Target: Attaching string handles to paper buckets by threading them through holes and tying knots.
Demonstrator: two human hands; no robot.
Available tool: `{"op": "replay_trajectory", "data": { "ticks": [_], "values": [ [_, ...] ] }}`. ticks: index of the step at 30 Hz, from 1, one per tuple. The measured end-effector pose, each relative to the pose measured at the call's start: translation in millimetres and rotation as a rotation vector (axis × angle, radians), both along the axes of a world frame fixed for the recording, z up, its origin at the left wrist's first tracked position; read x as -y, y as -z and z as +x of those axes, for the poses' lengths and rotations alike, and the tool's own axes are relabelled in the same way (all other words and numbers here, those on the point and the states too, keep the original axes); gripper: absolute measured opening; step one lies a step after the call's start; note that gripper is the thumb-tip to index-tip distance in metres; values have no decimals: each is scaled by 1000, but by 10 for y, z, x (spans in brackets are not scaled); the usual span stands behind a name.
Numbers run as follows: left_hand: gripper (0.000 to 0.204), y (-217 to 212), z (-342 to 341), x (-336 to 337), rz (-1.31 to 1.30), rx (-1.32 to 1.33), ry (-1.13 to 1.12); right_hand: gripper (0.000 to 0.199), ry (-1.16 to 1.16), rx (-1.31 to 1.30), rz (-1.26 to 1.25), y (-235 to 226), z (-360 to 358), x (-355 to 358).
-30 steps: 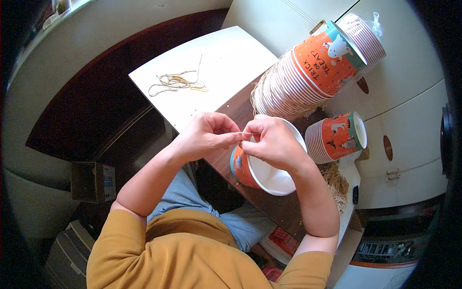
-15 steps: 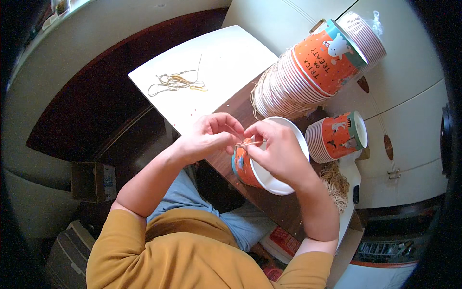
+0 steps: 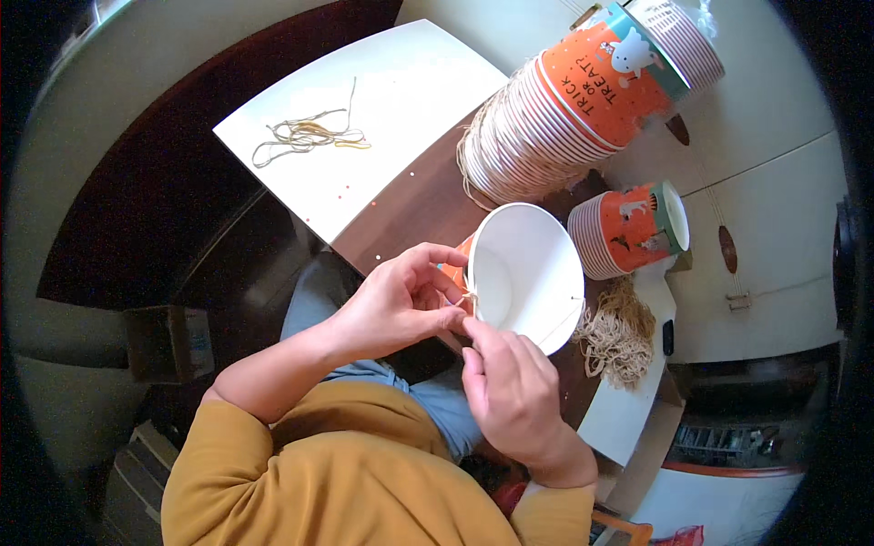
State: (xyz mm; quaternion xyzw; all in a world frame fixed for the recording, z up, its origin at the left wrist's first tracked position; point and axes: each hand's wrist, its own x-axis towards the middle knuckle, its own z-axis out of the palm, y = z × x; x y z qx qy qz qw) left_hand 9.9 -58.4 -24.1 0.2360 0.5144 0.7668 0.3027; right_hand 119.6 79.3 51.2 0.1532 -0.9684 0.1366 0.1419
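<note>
A paper bucket, white inside and orange outside, lies tilted with its open mouth toward me. A thin beige cord is knotted at the near left of its rim, and a strand of it crosses the mouth on the right. My left hand is at that rim, thumb and fingers closed around the knotted part of the cord. Just below, my right hand is closed, thumb and forefinger pinched beside the left thumb at the cord. The pinched end is mostly hidden by the fingers.
Behind the bucket lies a long stack of orange buckets draped with cords. A shorter stack lies to the right, beside a heap of beige cord. Loose olive cord rests on the white tabletop at far left.
The bucket has turned so more of its white inside shows. My right hand has moved down from over the rim to below the knot. The whole view has shifted slightly.
</note>
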Motion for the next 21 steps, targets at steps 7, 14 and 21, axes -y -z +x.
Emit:
{"op": "replay_trajectory", "data": {
  "ticks": [7, 14, 21],
  "values": [
    [14, 17, 54, -83, -103, -106, -84, 33, -121, 10, 25, 37, 80, -132],
    [13, 9, -25, -30, -33, 9, -79, 32, -81, 42, 103, -258, 14, -290],
    [13, -29, -58, 13, -58, -47, -128, 26, -208, 64, -79, -252, -736, -695]
  ]
}}
